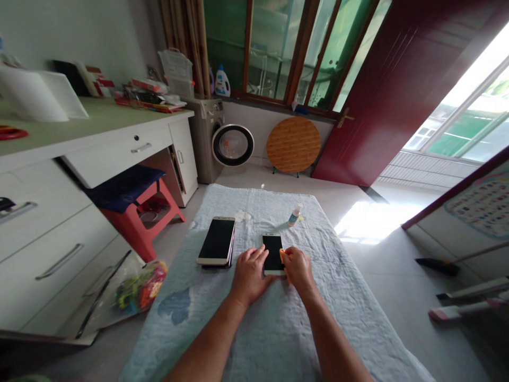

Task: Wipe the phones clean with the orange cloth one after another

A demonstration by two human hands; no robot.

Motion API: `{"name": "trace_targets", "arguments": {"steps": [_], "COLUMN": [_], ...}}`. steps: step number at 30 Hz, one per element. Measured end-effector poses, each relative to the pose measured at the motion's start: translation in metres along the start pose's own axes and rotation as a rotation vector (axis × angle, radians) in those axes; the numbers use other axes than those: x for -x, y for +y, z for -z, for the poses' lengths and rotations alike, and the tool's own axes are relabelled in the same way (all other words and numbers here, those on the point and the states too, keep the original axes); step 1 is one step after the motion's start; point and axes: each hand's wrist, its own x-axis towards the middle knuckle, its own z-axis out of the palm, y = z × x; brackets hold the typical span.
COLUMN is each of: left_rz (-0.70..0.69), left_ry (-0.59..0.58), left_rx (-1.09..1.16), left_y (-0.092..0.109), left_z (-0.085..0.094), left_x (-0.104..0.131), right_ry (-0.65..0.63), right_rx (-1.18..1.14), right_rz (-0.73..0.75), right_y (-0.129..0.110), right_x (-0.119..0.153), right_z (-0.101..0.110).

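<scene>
A white-framed smartphone (273, 252) with a dark screen lies face up on the cloth-covered table (274, 339). My left hand (249, 273) rests along its left side, thumb by the lower edge and fingers at the left edge, steadying it. On the other side my right hand (297, 268) pinches an orange cloth (282, 257) against the phone's right edge. To the left is a stack of phones (217, 241), a larger gold-framed one on top. Beyond the right hand stands a small clear spray bottle (295, 216) with a blue label.
A red plastic stool (147, 225) stands by the white desk (115, 154) on the left, near a bag (135, 289) of colourful items. Behind the table are a washing machine with its door (233, 145) open, a round wooden tabletop (293, 144) and a dark red door (369, 101).
</scene>
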Motion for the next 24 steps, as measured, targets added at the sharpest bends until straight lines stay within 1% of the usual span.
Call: {"name": "trace_targets", "arguments": {"steps": [5, 11, 14, 18, 21, 24], "left_rz": [-0.006, 0.002, 0.005, 0.009, 0.019, 0.029], "left_ry": [-0.015, -0.013, -0.015, -0.012, -0.006, -0.004], "left_rx": [0.011, 0.003, -0.009, -0.017, -0.024, -0.033], "left_y": [0.001, 0.002, 0.001, 0.001, 0.001, 0.001], "left_z": [0.004, 0.003, 0.002, 0.001, -0.001, -0.002], "left_x": [0.000, 0.000, 0.000, 0.000, 0.000, 0.000], "right_ry": [0.036, 0.026, -0.016, -0.113, -0.192, -0.241], "right_rx": [0.061, 0.079, 0.104, 0.143, 0.172, 0.198], "right_rz": [0.037, 0.119, 0.183, 0.286, 0.358, 0.410], "right_y": [-0.005, -0.007, -0.008, -0.015, -0.022, -0.032], "right_x": [-0.040, -0.071, -0.082, -0.094, -0.098, -0.097], "right_z": [-0.012, -0.022, -0.024, -0.021, -0.020, -0.021]}}
